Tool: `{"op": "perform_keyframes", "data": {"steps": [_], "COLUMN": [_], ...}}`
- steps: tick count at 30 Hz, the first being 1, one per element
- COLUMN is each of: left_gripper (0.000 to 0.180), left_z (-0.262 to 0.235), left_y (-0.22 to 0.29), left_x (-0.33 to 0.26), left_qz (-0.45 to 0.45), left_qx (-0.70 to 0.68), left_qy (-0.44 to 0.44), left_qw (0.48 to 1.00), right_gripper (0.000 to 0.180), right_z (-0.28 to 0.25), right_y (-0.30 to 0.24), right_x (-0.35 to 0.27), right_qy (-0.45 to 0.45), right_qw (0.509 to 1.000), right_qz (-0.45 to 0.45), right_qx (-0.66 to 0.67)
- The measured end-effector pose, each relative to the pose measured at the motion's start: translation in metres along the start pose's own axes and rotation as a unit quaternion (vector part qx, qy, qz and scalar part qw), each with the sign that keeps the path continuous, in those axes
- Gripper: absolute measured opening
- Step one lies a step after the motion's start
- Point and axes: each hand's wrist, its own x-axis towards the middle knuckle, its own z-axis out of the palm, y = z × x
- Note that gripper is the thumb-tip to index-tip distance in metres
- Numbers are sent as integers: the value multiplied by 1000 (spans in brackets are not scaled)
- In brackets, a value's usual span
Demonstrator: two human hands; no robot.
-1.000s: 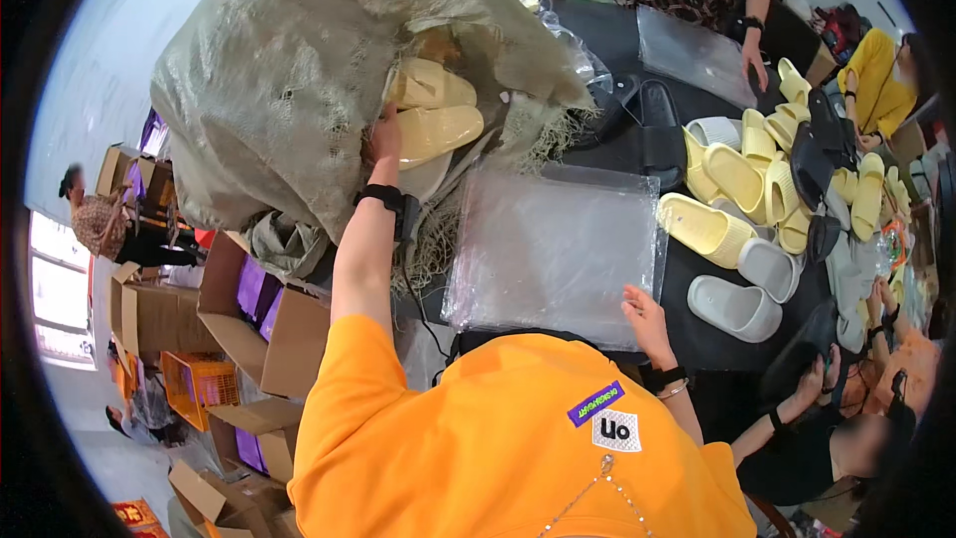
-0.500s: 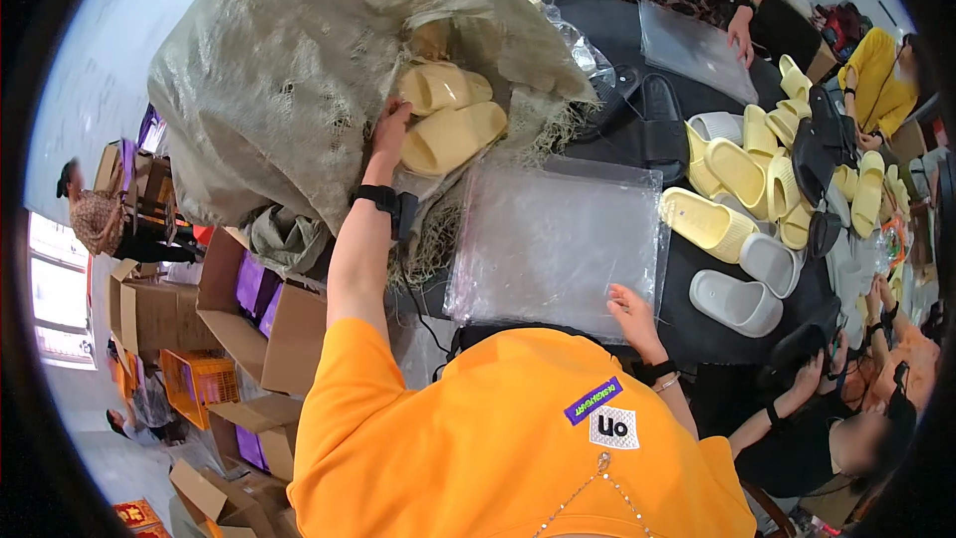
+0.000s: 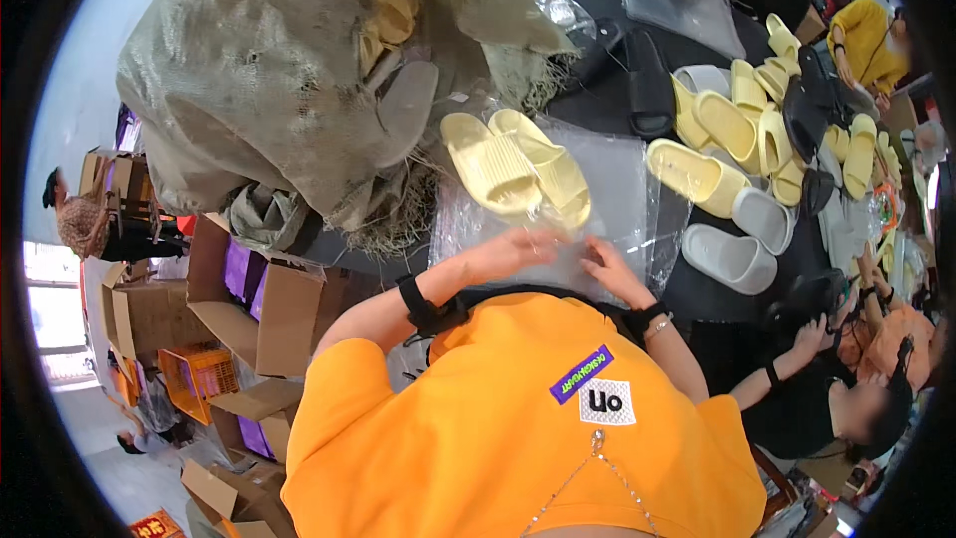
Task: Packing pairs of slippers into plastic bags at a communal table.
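Observation:
A pair of pale yellow slippers in clear wrap lies over a stack of clear plastic bags right in front of me. My left hand is beside the near end of the pair, its fingers smeared by motion, so its grip does not show. My right hand lies at the bags' near edge, fingers apart, just right of the slippers' near end. I see nothing held in it. To the left, a large grey-green woven sack gapes open, with a grey slipper and more yellow slippers in its mouth.
Loose yellow slippers, grey slippers and black slippers cover the right of the black table. Cardboard boxes and an orange crate stand at left. Co-workers are at the right and far side.
My left hand has come from the sack toward me, and the wrapped yellow pair now lies on the bags. My right hand has shifted up and left, toward the pair.

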Motion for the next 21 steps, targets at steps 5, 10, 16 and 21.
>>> {"op": "perform_keyframes", "data": {"steps": [5, 10, 16, 21], "left_gripper": [30, 36, 65, 76], "left_z": [-15, -105, -188, -181], "left_y": [62, 6, -60, -64], "left_x": [-14, 21, 40, 49], "left_qz": [40, 114, -86, -131], "left_qx": [-30, 45, 317, 417], "left_qy": [-173, 422, 518, 467], "left_qw": [984, 898, 790, 769], "right_gripper": [41, 55, 78, 80], "right_z": [-17, -17, -12, -47], "right_y": [-23, -25, -14, -23], "right_x": [12, 12, 44, 62], "right_qy": [-55, -5, 88, 244], "right_qw": [959, 854, 857, 842], "right_qz": [221, 293, 254, 150], "right_qx": [169, 431, 439, 457]}}
